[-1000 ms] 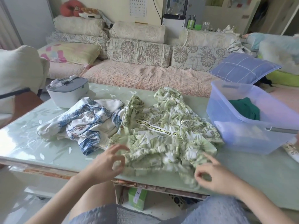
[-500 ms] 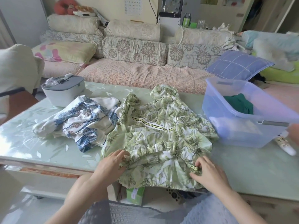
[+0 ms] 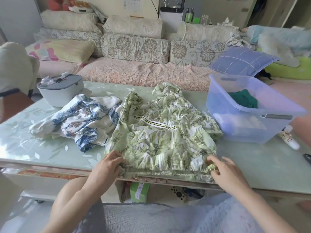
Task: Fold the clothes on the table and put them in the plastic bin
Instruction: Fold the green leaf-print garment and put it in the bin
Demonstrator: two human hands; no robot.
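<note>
A green leaf-print hooded jacket (image 3: 165,132) lies spread face up on the glass table (image 3: 50,148), its hood toward the sofa and its hem at the near edge. My left hand (image 3: 107,165) pinches the hem's left corner. My right hand (image 3: 223,169) grips the hem's right corner. A crumpled blue-and-white garment (image 3: 80,121) lies to the jacket's left. The translucent plastic bin (image 3: 249,125) stands at the right of the table with a dark green garment (image 3: 244,98) inside.
A grey lidded box (image 3: 60,91) sits at the table's far left. A white tube (image 3: 289,138) and a dark object (image 3: 307,158) lie right of the bin. Someone else's arm (image 3: 303,128) enters at the right edge. A sofa (image 3: 134,73) runs behind the table.
Both hands took hold of the jacket's bunched hem and pulled its corners apart. The jacket now lies flatter and wider, with its hem along the table's near edge.
</note>
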